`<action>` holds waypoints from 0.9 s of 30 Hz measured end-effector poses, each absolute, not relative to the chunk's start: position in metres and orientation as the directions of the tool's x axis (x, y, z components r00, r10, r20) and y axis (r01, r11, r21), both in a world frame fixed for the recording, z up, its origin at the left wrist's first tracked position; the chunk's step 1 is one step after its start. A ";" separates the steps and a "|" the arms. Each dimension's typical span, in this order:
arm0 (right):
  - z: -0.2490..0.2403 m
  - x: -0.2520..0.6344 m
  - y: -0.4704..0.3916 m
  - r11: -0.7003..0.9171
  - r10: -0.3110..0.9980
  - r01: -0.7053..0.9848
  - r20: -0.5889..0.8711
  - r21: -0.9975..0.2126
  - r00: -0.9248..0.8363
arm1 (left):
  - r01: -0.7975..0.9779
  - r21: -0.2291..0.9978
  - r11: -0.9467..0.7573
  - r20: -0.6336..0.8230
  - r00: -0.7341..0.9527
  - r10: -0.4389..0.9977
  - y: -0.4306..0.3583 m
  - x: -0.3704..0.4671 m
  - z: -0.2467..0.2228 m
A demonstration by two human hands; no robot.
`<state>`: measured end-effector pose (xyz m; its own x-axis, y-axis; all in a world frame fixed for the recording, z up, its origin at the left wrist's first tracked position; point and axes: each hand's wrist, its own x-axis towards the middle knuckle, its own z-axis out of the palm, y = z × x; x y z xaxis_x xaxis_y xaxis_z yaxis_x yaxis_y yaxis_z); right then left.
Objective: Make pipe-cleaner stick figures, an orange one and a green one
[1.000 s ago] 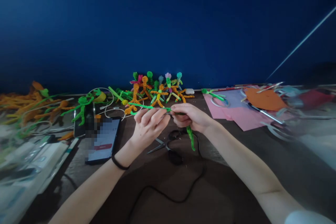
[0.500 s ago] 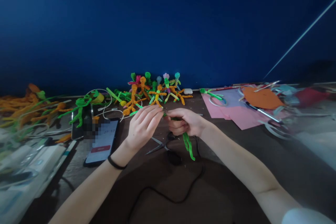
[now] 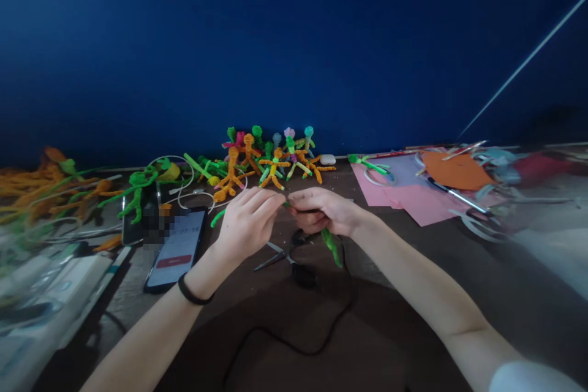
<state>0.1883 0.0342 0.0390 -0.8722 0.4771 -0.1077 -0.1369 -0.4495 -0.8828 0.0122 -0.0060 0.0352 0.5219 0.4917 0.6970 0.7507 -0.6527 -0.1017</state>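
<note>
At frame centre, our left hand (image 3: 248, 220) and right hand (image 3: 321, 211) both pinched one green pipe cleaner (image 3: 331, 247) above the worktop (image 3: 390, 318). We judged its loose tail could snag the scissors (image 3: 280, 254) below, or slip free.

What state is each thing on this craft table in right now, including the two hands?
Left hand: fingers pinched on the green fuzzy pipe cleaner.
Right hand: closed on the same pipe cleaner, whose twisted end hangs below.
Black-handled scissors: lying on the dark table, untouched.
Smartphone: flat, screen lit.
Pipe-cleaner stick figures: finished, clustered by the blue wall.
Pink paper sheets: lying flat.
</note>
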 end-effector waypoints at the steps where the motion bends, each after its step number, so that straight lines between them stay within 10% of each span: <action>1: 0.040 0.189 0.034 -0.432 0.484 -0.129 -0.109 -0.892 -0.868 | 0.746 -0.098 -0.659 0.680 0.533 0.503 -0.007 0.012 0.038; 8: 0.041 0.189 0.034 -0.358 0.504 -0.066 -0.133 -0.931 -0.854 | 0.719 -0.043 -0.694 0.541 0.601 0.589 -0.009 0.010 0.047; 13: 0.039 0.190 0.034 -0.253 0.536 -0.046 -0.100 -0.966 -0.839 | 0.699 0.251 -0.669 0.445 0.530 0.721 -0.013 0.014 0.051; 21: 0.050 0.196 0.026 0.231 0.601 0.126 0.040 -0.965 -0.798 | 0.615 0.662 -0.428 0.188 0.416 0.890 -0.017 0.016 0.060; 27: 0.059 0.198 0.019 0.639 0.605 0.304 0.218 -0.706 -0.766 | 0.430 0.881 -0.195 0.026 0.369 0.929 -0.016 0.018 0.060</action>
<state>0.1982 0.0189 0.0593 -0.7661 0.6047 0.2177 0.3039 0.6393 -0.7064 0.0180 -0.0156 0.0603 0.3686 0.9292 0.0257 0.4302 -0.1950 0.8814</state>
